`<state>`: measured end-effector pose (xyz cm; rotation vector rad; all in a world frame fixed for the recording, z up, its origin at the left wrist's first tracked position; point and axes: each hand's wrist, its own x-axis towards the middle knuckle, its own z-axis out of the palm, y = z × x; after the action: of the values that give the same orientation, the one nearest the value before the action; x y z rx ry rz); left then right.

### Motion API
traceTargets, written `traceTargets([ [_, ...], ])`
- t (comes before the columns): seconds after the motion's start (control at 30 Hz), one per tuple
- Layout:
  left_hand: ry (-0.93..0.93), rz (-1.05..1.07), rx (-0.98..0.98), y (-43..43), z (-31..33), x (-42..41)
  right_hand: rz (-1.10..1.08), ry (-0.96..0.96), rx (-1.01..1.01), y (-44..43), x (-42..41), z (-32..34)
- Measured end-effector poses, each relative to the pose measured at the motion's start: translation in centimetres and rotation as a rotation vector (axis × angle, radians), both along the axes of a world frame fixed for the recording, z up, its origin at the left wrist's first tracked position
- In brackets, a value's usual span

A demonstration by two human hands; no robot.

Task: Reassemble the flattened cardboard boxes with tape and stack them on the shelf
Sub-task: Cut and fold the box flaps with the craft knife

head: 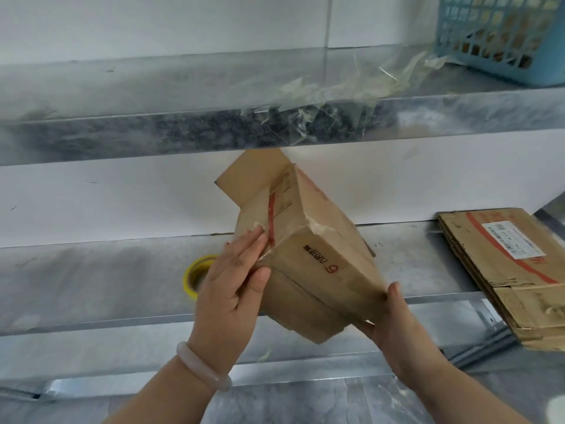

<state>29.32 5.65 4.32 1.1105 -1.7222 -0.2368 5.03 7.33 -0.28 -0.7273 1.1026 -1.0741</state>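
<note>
A small brown cardboard box (312, 252) with a red stripe and a printed "6" is tilted in the air in front of the metal shelf (91, 276). My left hand (232, 286) lies flat against its left face, fingers straight over a strip of clear tape, thumb on the near face. My right hand (394, 319) grips the box's lower right corner from underneath, thumb on top. One flap stands open at the far end. A yellow tape roll (192, 278) lies on the shelf behind my left hand, partly hidden.
A pile of flattened cardboard boxes (513, 270) lies on the shelf at the right, overhanging its front edge. On the upper shelf (153, 96) sit crumpled clear tape scraps (321, 96) and a blue plastic basket (501, 35). Grey floor lies below.
</note>
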Motion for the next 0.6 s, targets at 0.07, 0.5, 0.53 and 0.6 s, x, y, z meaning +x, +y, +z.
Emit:
traceTargets([
  [0.07,0.104,-0.012,0.088,0.9,-1.0,-0.4,-0.005,0.057,-0.146,0.8,0.3,1.3],
  [0.5,0.638,0.006,1.115,0.1,-5.9,0.8,0.041,1.422,-1.014,-2.1,2.2,3.3],
  [0.53,0.593,-0.008,1.193,-0.1,-6.4,1.3,0.083,1.494,-1.054,-2.6,2.6,3.6],
  [0.6,0.477,-0.031,1.279,-0.4,-7.4,2.1,0.160,1.598,-1.112,-3.6,3.3,3.9],
])
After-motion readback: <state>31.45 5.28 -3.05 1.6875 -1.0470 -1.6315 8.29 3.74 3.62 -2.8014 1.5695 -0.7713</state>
